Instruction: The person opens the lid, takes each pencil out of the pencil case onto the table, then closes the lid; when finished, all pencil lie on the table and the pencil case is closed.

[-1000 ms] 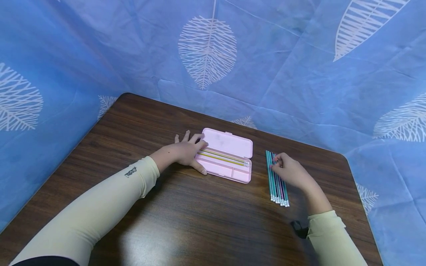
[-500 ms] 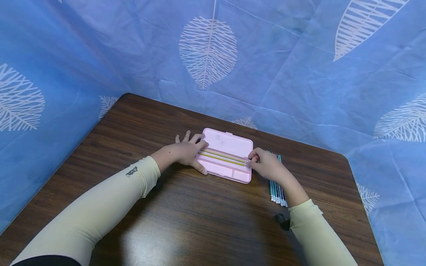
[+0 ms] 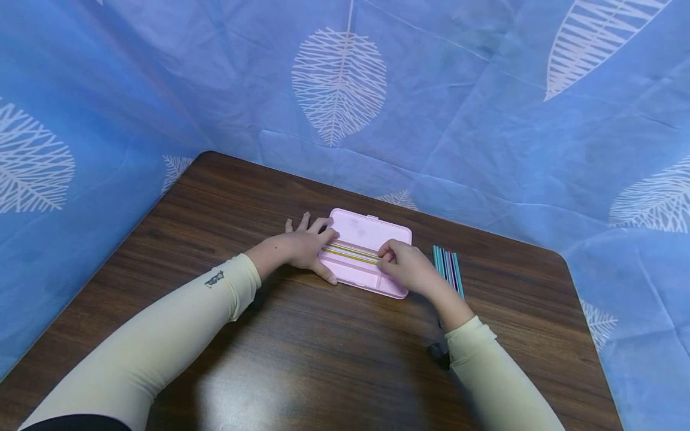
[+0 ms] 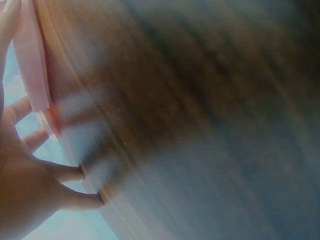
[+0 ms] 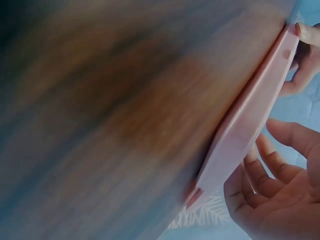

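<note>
The right hand (image 3: 405, 267) has come over from the loose pencils (image 3: 448, 266) and now rests, fingers curled, on pencils in the open pink pencil case (image 3: 372, 230). The left hand (image 3: 302, 248) steadies the case's left end, fingers spread; another pencil seemingly goes in.

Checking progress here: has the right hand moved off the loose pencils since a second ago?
Yes. The right hand has moved left, away from the pencil bundle on the table, and now rests over the open pink pencil case.
</note>
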A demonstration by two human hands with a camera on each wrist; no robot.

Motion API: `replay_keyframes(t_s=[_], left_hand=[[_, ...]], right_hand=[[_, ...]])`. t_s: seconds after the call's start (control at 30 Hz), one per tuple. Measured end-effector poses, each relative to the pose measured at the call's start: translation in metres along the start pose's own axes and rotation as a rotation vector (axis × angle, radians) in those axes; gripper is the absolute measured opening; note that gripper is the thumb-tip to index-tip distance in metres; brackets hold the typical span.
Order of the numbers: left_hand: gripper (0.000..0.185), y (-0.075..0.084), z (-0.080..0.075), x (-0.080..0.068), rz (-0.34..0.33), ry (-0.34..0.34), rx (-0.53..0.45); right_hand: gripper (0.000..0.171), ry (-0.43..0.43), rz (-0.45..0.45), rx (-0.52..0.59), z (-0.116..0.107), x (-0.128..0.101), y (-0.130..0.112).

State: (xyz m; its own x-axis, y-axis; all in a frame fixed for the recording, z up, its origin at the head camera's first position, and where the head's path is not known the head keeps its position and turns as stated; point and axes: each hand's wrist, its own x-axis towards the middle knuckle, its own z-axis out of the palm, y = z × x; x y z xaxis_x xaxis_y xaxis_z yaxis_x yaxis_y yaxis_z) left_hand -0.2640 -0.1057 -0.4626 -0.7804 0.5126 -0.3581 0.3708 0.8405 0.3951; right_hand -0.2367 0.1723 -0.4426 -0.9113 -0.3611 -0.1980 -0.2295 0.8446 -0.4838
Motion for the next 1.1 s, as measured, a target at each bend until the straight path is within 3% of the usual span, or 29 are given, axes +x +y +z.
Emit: replay_keyframes(t_s=[0.23, 0.6, 1.1], left_hand=[[0.117, 0.005, -0.004, -0.004, -0.002, -0.008, 0.018], [0.129, -0.006, 0.005, 0.013, -0.035, -0.013, 0.028], [0.127, -0.010, 0.011, 0.018, -0.028, 0.003, 0.035]], right_hand=[[0.019, -0.041, -0.032, -0.015, 0.006, 0.003, -0.005], [0.014, -0.130, -0.070, -0.033, 0.008, 0.007, -0.013], [0.012, -0.206, -0.117, 0.008, 0.008, 0.015, -0.008]])
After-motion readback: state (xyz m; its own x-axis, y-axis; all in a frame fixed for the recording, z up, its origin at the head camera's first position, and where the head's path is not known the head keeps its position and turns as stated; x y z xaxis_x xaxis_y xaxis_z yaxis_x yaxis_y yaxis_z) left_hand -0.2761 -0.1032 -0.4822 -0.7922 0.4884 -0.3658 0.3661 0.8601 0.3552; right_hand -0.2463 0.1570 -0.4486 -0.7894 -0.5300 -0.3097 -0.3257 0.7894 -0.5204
